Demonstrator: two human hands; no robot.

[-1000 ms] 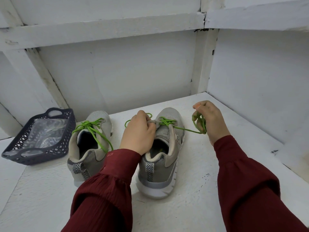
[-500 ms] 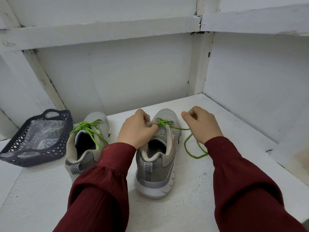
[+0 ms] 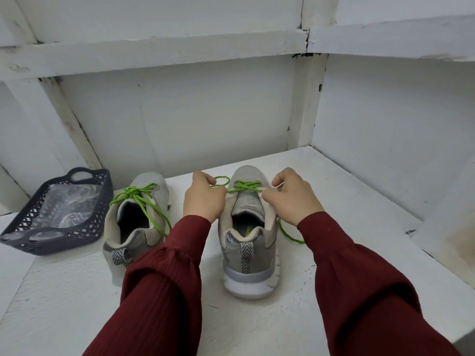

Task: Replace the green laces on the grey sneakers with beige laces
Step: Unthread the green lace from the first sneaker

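While both hands pinch the right sneaker's (image 3: 248, 235) green lace (image 3: 244, 186) | left sneaker (image 3: 136, 222) tied | no beige laces fitted.

Left hand (image 3: 204, 199) grip closed on lace | right hand (image 3: 290, 199) likewise.

The white shelf (image 3: 257, 325) carries two grey sneakers (image 3: 248, 242) and a dark basket (image 3: 38, 246).

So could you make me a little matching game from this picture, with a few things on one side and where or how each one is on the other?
Things:
1. basket
2. left sneaker
3. right sneaker
4. left hand

Descriptions:
A. being unlaced, a loose green lace end trailing beside it
B. far left on the shelf, clear plastic inside
C. pinching a green lace loop near a shoe's toe
D. green lace still knotted, nobody touching it

Pairs: 1-B, 2-D, 3-A, 4-C
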